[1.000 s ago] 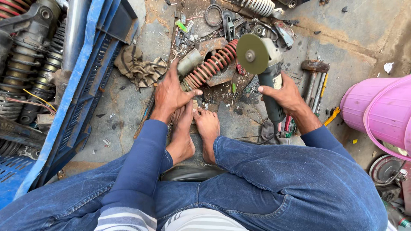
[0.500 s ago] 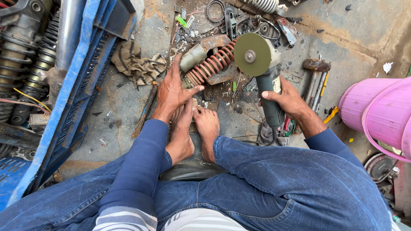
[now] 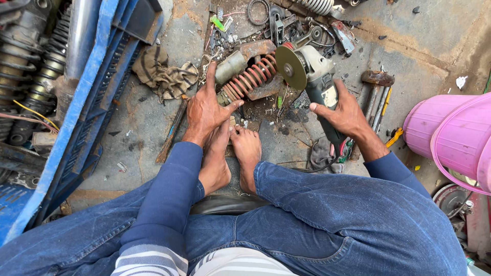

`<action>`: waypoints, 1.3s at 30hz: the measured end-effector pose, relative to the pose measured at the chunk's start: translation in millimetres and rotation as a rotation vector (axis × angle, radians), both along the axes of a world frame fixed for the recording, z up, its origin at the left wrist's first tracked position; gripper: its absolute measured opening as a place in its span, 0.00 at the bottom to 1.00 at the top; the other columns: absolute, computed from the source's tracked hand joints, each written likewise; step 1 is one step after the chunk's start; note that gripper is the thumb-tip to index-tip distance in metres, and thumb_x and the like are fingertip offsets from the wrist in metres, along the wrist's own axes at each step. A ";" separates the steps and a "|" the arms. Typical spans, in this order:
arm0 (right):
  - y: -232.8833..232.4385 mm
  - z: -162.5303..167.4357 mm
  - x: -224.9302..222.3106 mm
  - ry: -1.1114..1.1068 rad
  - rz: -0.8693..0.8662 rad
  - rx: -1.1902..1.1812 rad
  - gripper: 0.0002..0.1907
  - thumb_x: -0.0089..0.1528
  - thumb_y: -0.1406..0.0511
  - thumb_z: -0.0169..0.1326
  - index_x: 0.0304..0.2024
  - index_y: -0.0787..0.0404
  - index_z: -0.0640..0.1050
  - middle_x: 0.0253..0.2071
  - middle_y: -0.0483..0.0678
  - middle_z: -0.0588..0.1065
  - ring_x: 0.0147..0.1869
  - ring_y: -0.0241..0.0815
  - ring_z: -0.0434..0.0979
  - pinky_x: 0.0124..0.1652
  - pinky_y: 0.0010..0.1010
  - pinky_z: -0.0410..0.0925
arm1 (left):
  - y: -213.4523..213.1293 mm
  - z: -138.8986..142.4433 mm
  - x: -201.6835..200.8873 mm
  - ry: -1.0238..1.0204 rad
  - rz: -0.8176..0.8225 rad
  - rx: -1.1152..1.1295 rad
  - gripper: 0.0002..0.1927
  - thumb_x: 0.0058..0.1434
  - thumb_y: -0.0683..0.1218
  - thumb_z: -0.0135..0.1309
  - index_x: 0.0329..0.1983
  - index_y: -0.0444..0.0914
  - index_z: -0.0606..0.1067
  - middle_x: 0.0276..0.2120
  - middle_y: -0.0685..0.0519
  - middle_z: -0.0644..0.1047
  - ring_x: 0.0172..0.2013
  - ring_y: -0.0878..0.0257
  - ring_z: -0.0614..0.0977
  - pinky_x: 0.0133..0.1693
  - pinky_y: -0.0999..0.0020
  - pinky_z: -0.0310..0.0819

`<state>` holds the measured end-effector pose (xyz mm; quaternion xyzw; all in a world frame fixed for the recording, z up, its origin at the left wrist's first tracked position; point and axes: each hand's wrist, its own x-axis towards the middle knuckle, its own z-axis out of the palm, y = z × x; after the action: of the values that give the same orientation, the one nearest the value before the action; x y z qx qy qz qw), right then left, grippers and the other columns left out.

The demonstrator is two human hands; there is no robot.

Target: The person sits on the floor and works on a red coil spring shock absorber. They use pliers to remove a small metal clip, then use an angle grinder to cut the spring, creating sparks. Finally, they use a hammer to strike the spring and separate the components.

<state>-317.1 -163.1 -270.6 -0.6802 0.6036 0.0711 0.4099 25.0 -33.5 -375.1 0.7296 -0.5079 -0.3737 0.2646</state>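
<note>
Two hands crowded: left hand (image 3: 207,110) pins shock absorber (image 3: 245,79); grinder (image 3: 312,76) disc probably just clear.

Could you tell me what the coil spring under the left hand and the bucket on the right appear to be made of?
The coil spring looks like steel with worn red paint and rust-brown patches. The bucket seems to be plastic: even pink colour, smooth with a soft sheen, and a thin moulded rim.

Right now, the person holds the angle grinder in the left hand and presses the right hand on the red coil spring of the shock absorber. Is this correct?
Not quite: the hands are swapped. The head view shows the right hand gripping the angle grinder, while the left hand presses on the red coil spring of the shock absorber on the ground. The rest stands.
</note>
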 end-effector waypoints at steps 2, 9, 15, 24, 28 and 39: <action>-4.2 1.0 2.6 -0.002 0.097 -0.078 0.49 0.55 0.46 0.63 0.68 0.69 0.63 0.48 0.66 0.78 0.46 0.55 0.82 0.48 0.47 0.75 | 0.4 -0.9 -0.4 0.004 0.010 -0.042 0.66 0.48 0.67 0.72 0.78 0.44 0.44 0.49 0.32 0.79 0.45 0.33 0.82 0.45 0.45 0.79; -6.8 8.2 18.5 0.098 0.049 -0.010 0.49 0.53 0.46 0.63 0.68 0.66 0.64 0.41 0.63 0.80 0.42 0.53 0.84 0.43 0.43 0.75 | 1.0 -0.8 -0.3 0.020 0.020 -0.046 0.66 0.47 0.66 0.73 0.78 0.44 0.45 0.50 0.33 0.79 0.46 0.34 0.83 0.46 0.45 0.78; -6.9 4.6 16.5 0.000 0.155 -0.113 0.48 0.56 0.45 0.64 0.67 0.69 0.66 0.44 0.64 0.80 0.45 0.53 0.84 0.45 0.42 0.75 | 0.6 0.1 0.8 0.013 0.019 -0.032 0.66 0.46 0.66 0.73 0.78 0.44 0.45 0.49 0.34 0.80 0.46 0.34 0.83 0.45 0.45 0.78; -10.5 -6.2 19.4 0.057 0.109 -0.045 0.52 0.54 0.42 0.62 0.67 0.70 0.64 0.43 0.65 0.78 0.42 0.56 0.84 0.43 0.47 0.77 | -0.8 -1.3 0.1 -0.002 0.016 0.004 0.67 0.46 0.67 0.73 0.77 0.45 0.44 0.48 0.33 0.79 0.45 0.35 0.83 0.45 0.45 0.79; -10.4 -6.4 19.1 0.062 0.134 -0.076 0.52 0.55 0.41 0.62 0.67 0.70 0.65 0.44 0.65 0.79 0.43 0.56 0.84 0.45 0.47 0.76 | -1.6 -0.5 -0.1 -0.005 0.007 -0.002 0.67 0.47 0.67 0.73 0.78 0.45 0.44 0.48 0.33 0.79 0.45 0.35 0.83 0.45 0.45 0.78; -7.7 -12.6 19.2 0.067 0.130 -0.087 0.50 0.55 0.41 0.63 0.67 0.67 0.66 0.44 0.64 0.79 0.45 0.55 0.84 0.46 0.46 0.75 | -2.1 -3.3 -1.3 0.000 0.006 -0.012 0.66 0.46 0.66 0.74 0.77 0.44 0.44 0.49 0.34 0.79 0.46 0.34 0.83 0.46 0.44 0.78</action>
<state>-298.0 -170.8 -283.2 -0.7322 0.5742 0.0938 0.3539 23.7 -35.5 -378.4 0.7295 -0.5081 -0.3700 0.2698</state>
